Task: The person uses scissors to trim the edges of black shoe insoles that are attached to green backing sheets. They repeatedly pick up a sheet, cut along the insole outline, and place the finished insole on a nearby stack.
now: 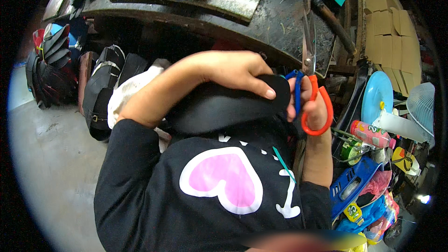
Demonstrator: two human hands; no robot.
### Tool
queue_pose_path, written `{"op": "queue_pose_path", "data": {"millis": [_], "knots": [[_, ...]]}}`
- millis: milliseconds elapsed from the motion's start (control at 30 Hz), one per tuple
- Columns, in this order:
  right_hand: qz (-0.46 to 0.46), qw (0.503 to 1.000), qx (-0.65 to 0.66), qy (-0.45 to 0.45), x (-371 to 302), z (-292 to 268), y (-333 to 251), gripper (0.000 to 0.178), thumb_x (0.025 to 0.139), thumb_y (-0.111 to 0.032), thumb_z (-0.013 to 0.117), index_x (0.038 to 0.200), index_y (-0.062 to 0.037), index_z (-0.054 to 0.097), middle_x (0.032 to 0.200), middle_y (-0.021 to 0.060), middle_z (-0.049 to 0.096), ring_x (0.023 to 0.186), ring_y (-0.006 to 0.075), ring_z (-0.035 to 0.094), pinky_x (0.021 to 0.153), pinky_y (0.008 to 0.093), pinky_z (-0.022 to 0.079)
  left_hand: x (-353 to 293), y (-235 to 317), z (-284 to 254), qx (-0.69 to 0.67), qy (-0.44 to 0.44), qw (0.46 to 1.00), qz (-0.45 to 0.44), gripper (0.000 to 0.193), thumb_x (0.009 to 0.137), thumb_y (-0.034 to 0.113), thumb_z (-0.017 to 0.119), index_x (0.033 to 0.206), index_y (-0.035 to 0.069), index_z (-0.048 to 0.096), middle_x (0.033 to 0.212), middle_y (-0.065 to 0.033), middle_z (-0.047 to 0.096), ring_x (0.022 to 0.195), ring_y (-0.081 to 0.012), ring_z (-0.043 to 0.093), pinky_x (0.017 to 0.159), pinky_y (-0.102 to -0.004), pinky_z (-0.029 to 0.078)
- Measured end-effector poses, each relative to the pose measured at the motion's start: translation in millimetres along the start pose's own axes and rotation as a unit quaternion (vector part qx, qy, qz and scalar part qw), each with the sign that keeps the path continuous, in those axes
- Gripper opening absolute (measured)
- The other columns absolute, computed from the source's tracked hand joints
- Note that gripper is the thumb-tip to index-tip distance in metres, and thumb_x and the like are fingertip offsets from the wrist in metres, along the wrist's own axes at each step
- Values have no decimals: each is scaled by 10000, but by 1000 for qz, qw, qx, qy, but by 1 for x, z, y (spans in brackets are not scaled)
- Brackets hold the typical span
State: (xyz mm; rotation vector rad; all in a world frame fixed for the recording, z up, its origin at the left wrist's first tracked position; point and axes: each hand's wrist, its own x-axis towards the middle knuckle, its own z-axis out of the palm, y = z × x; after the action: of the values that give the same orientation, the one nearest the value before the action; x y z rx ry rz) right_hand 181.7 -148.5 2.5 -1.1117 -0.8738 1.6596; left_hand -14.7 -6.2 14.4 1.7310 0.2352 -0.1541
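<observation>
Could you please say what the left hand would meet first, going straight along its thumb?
Probably the right hand holding the scissors, just past the edge of the black piece, though depth is unclear.

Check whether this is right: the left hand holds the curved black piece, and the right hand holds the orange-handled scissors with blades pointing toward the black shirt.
Wrong on the blades: in the head view they point away from the black shirt, toward the workbench. The rest stands: the left hand holds the curved black piece, the right hand the orange-handled scissors.
</observation>
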Motion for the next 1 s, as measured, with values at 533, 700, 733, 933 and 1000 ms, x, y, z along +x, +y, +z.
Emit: {"op": "queue_pose_path", "data": {"millis": [533,700,733,933,1000], "knots": [[-149,967,-106,180,22,17,-16,269,800,-117,673,1002,-24,521,703,34,604,538,106,565,440,228,431,12,-8,48,-140,374,891,214,280,843,163,674,1028,-20,570,928,-72,615,875,-172,596,745,-292,500],[-77,982,-161,64,19,7,-3,554,807,-494,643,1027,0,521,618,0,514,520,92,501,451,213,381,4,13,29,-296,480,813,143,230,872,160,654,957,-38,576,749,-88,627,525,-154,614,431,-241,498],[-74,986,-146,36,18,5,-1,640,800,-586,621,1034,2,522,619,-1,505,509,92,483,446,212,365,3,14,26,-286,501,805,140,230,871,161,658,942,-44,582,757,-96,633,527,-157,615,433,-239,502],[-52,988,-143,-15,-1,9,4,1012,711,-884,296,1108,19,521,756,39,530,700,113,498,659,256,375,9,8,33,-280,523,789,159,210,871,159,661,911,-38,601,755,-103,638,527,-159,616,431,-228,500],[-50,982,-181,-9,-6,8,0,1048,709,-888,281,1141,38,511,791,52,538,720,123,506,675,259,385,9,7,35,-277,523,787,173,204,870,156,662,907,-37,605,753,-103,640,530,-157,617,431,-229,501]]}}
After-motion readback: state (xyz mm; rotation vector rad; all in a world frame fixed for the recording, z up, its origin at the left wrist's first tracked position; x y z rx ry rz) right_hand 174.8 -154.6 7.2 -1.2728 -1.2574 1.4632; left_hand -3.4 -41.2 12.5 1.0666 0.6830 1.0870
